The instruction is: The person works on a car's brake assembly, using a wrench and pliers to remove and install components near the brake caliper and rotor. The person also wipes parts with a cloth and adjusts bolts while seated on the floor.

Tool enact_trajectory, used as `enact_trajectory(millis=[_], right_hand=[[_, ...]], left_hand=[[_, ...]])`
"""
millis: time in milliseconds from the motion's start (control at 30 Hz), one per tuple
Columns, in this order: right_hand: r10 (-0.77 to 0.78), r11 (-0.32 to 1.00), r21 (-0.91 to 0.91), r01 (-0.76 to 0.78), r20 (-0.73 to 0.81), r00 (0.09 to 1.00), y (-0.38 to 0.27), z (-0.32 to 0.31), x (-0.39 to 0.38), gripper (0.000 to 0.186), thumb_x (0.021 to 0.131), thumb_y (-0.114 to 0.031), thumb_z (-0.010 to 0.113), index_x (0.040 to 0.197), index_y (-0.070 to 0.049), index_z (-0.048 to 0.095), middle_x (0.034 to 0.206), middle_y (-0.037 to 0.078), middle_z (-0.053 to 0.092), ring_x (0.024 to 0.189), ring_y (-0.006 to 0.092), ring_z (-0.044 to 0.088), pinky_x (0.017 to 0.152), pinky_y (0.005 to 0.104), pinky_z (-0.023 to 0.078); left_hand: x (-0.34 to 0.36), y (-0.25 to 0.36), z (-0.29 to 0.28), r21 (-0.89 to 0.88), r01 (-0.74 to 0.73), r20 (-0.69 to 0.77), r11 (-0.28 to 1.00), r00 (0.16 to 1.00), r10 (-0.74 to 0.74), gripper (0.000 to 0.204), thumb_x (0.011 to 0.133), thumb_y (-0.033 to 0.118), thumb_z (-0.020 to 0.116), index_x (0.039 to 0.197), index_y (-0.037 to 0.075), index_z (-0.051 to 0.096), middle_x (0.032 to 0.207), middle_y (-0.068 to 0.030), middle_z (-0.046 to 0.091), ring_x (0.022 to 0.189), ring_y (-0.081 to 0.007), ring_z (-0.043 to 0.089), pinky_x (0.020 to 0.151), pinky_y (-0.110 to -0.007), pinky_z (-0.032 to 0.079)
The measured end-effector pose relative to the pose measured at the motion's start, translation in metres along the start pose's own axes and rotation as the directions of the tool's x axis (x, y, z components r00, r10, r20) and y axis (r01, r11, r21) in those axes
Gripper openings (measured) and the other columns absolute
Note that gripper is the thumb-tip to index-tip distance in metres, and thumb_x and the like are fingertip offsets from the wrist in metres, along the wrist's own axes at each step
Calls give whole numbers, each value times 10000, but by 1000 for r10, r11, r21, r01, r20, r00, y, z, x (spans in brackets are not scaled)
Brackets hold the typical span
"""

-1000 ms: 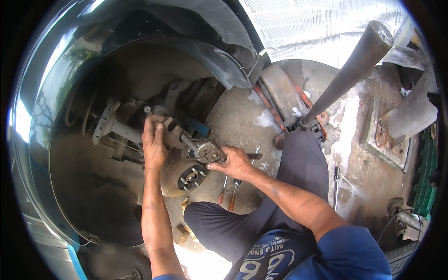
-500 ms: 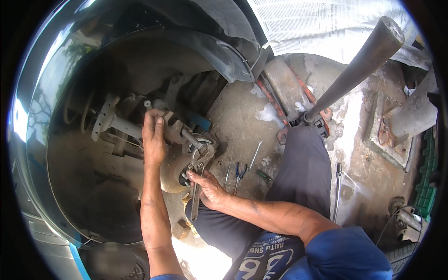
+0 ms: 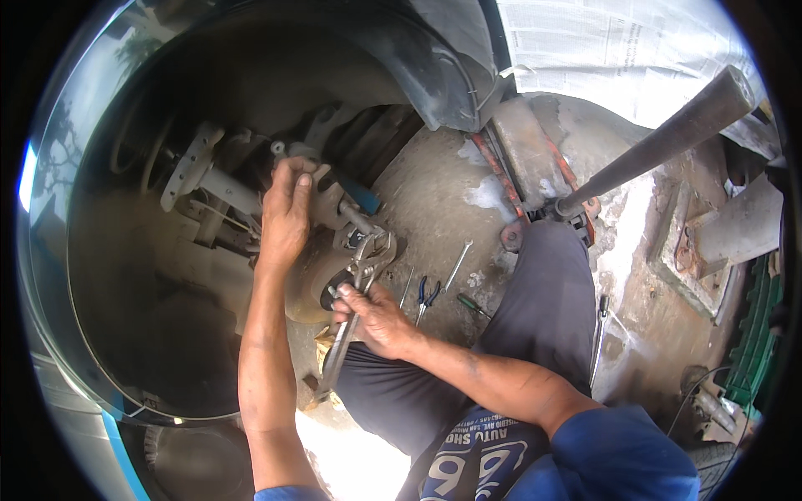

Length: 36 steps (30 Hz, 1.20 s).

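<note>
My left hand [image 3: 288, 204] is inside the wheel well, its fingers closed round the upper end of a grey metal puller [image 3: 332, 199]. From the puller a bolt [image 3: 357, 219] sticks out toward me. In my right hand [image 3: 380, 321] is a large adjustable wrench [image 3: 342, 338], gripped below its head. The wrench's jaws are at the bolt's near end; whether they bear tightly on it I cannot tell. Its handle slants down to the left, over my knee. Behind my right hand is the round brake disc and hub [image 3: 305, 292], partly covered.
A grey strut [image 3: 225, 190] stands left of my hand under the dark fender [image 3: 88, 275]. On the concrete lie a spanner [image 3: 458, 265], blue-handled pliers [image 3: 427, 294], a green screwdriver [image 3: 474, 306] and a long bar [image 3: 600, 342]. A red floor jack [image 3: 494, 179] has its thick handle [image 3: 660, 142] angled up rightward.
The wrench has turned a little, its lower handle end swinging left. My right hand has kept its grip on it. The whole view has shifted slightly.
</note>
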State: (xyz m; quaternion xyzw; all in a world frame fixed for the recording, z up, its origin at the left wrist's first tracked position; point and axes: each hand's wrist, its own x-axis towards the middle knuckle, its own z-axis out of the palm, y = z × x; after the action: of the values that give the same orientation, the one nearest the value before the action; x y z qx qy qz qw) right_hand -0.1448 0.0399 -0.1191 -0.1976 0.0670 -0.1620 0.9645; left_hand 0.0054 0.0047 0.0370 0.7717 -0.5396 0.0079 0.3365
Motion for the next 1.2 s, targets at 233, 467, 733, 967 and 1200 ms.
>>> enact_trajectory(millis=[233, 467, 733, 967, 1200], right_hand=[[-343, -433, -874, 218, 384, 857, -124, -111, 47, 324, 1032, -196, 599, 1325, -59, 587, 1306, 187, 657, 1316, 358, 570, 1190, 607, 340], [127, -845, -312, 434, 672, 729, -235, 18, 26, 241, 854, 1, 614, 997, -112, 772, 963, 73, 702, 1022, 246, 615, 1047, 464, 413], [-160, -863, -467, 192, 614, 773, -207, -20, 10, 274, 791, 19, 645, 999, -126, 749, 916, 41, 639, 1023, 267, 592, 1012, 504, 400], [-11, -814, -558, 161, 292, 956, -230, 11, 10, 353, 794, 44, 643, 1070, -131, 779, 1070, 66, 704, 1144, 290, 637, 1103, 633, 396], [19, -632, -761, 149, 177, 984, -207, -90, 6, 421, 796, 100, 629, 1122, -127, 767, 1108, 110, 704, 1083, 342, 680, 956, 422, 553]], left_hand=[[-1, 4, -4, -21, -14, -13, 1000, 1000, 14, 196, 1065, 165, 524, 1211, 52, 591, 1157, -197, 688, 1119, -373, 652, 986, -441, 480], [-7, 3, -11, 50, -63, -28, 997, 998, 64, 185, 1049, 151, 529, 1191, 49, 588, 1168, -214, 660, 1131, -410, 621, 980, -466, 472], [-1, -8, -7, 18, -160, -46, 987, 986, 161, 174, 1036, 152, 531, 1169, 52, 581, 1087, -218, 636, 1082, -420, 604, 962, -490, 453], [-7, -10, -12, 45, -127, -28, 991, 991, 128, 166, 1047, 170, 531, 1174, 76, 584, 1068, -182, 638, 1075, -392, 598, 958, -479, 454], [-12, -13, -7, 20, -122, -55, 992, 991, 123, 165, 1047, 153, 514, 1159, 49, 576, 1069, -200, 630, 1091, -415, 591, 979, -495, 447]])
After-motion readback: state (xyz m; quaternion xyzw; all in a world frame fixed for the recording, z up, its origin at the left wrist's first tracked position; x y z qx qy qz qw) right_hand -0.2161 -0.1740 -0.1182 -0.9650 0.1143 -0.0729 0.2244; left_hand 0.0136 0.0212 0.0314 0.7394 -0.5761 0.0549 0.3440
